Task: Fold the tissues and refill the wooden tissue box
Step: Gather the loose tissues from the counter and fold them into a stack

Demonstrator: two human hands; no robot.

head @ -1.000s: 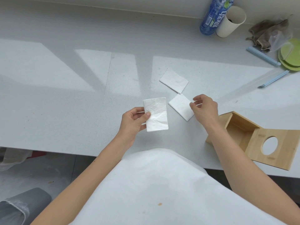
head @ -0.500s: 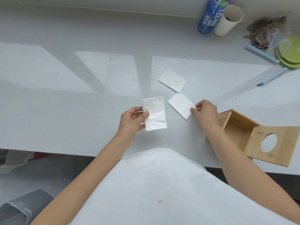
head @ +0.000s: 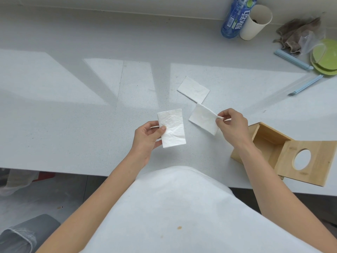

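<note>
My left hand (head: 148,136) pinches a folded white tissue (head: 172,127) by its left edge, held upright over the table. To its right, my right hand (head: 232,125) grips the right corner of a second folded tissue (head: 203,118), lifted and tilted off the surface. A third folded tissue (head: 193,89) lies flat on the table behind them. The wooden tissue box (head: 266,143) stands open at the right near the table's front edge, its interior looks empty, and its lid (head: 308,161) with a round hole hangs open toward me.
At the back right stand a blue water bottle (head: 235,17) and a paper cup (head: 255,22). A brown cloth (head: 297,33), green plates (head: 326,57) and two blue clip sticks (head: 291,59) lie further right. The white table (head: 73,106) ends just before my body.
My right hand has closed on the second tissue's corner and raised it off the table. My left hand keeps holding the first tissue in about the same place.
</note>
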